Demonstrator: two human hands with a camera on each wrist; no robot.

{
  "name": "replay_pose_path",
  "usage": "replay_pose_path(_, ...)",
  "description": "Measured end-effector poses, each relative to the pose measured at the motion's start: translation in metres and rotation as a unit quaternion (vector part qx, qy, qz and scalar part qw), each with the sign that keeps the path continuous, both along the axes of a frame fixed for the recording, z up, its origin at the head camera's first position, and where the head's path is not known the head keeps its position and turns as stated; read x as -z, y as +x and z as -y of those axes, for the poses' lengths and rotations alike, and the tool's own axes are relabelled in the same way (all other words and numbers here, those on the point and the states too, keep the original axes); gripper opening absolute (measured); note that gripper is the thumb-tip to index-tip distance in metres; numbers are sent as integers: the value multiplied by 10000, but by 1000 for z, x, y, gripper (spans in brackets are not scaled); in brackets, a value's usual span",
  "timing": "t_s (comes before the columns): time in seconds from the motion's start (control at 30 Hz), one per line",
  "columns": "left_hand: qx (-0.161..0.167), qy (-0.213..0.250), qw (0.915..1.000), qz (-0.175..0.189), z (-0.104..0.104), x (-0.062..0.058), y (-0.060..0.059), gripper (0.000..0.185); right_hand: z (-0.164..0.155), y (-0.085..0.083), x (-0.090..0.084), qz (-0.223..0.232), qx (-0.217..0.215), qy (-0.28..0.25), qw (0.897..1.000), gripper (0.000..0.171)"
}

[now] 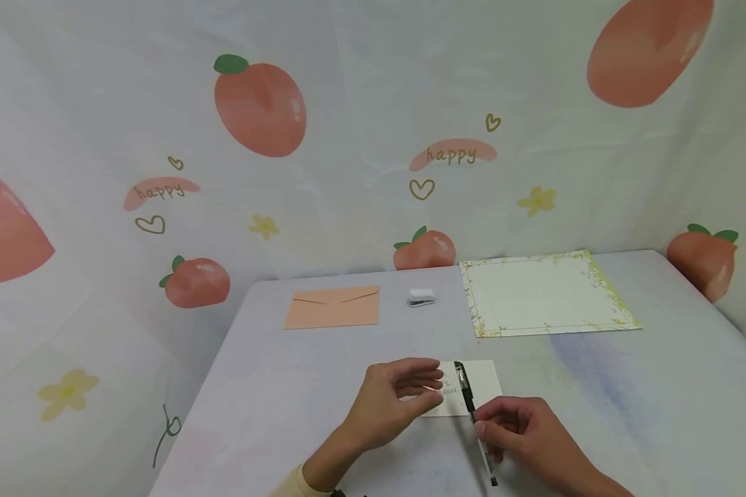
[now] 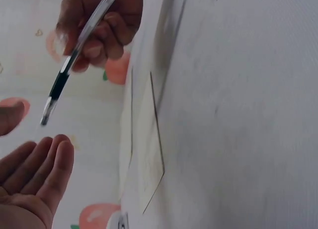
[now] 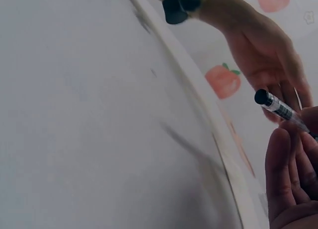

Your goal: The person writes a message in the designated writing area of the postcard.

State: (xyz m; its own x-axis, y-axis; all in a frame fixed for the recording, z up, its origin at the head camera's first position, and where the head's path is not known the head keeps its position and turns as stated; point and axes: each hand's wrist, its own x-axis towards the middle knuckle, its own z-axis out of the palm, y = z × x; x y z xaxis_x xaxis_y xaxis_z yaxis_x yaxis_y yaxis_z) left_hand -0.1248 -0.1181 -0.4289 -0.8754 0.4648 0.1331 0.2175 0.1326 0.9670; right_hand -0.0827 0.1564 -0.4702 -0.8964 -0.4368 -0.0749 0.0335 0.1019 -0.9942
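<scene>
Slim clear-barrelled pen (image 1: 473, 420), black grip: pinched by right hand (image 1: 522, 431). Left hand (image 1: 394, 400): loosely spread, holding nothing, over small cream card (image 1: 481, 386), print illegible.

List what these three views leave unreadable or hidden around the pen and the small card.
- Card print: head view, too small, partly behind the left hand and pen.
- Pen tip: left wrist view, blurred.
- Pen's lower end: right wrist view, hidden inside the right hand.
- Envelope contents: flap closed.
</scene>
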Motion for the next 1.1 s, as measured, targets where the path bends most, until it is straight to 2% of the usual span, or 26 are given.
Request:
replay_pose_path(0.13, 155, -5, 9997, -182, 19, -5, 1, 44, -16, -5, -7, 6, 105, 177, 9998, 28)
replay_pose_path(0.27, 188, -122, 9996, -193, 39, -6, 2, 48, -33, -10, -14, 76, 242, 450, 9987, 28)
replay_pose_path(0.57, 124, -188, 9993, -306, 72, 2, 5, 47, -67, -24, -25, 180, 441, 1184, 9918, 33)
replay_pose_path(0.87, -74, -111, 9999, -11, 85, 10, 8, 48, -80, -34, -9, 155, 627, 1585, 9853, 32)
replay_pose_path(1.1, -166, -103, 9998, 73, 91, 18, 9, 49, -77, -40, 0, 69, 874, 2126, 9732, 29)
